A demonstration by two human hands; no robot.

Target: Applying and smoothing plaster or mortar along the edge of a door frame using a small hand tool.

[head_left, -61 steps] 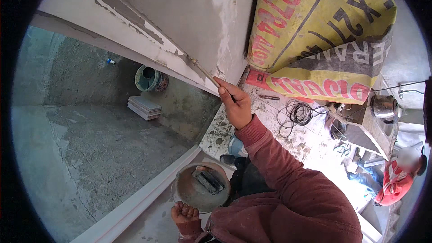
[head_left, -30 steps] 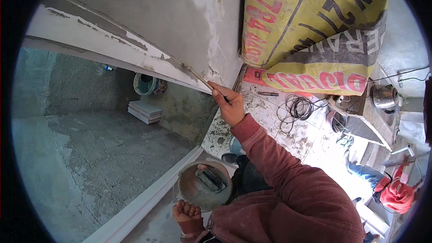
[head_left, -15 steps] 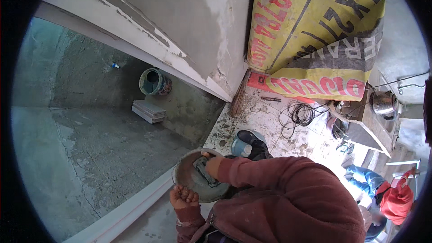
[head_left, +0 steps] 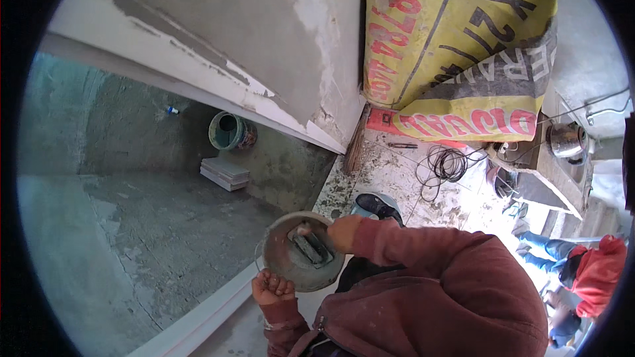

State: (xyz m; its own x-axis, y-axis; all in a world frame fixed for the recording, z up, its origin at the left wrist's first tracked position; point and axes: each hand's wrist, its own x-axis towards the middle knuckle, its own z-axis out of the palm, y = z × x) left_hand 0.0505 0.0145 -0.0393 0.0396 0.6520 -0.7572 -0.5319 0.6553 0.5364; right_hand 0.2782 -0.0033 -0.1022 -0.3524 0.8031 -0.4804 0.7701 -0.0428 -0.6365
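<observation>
My left hand (head_left: 272, 287) is closed in a fist at the near left rim of a round, mortar-stained bucket (head_left: 279, 266), where its thin wire handle (head_left: 257, 251) runs into my fingers. Inside the bucket rests a plastering trowel (head_left: 311, 248) with a flat plate, smeared with grey mortar. My right hand (head_left: 342, 233) is curled at the bucket's right rim, beside the trowel; its fingertips are partly hidden.
To the left, below a white ledge (head_left: 198, 324), a lower rough floor holds stacked tiles (head_left: 225, 173) and a stained bucket (head_left: 246, 136). A yellow banner (head_left: 463, 39), coiled cable (head_left: 444, 164) and broom (head_left: 355, 149) lie ahead. Another person in red (head_left: 598, 274) is at far right.
My right hand has moved right, from over the trowel to the bucket's rim, leaving more of the trowel uncovered. The bucket has shifted slightly right in view. My left hand stays closed.
</observation>
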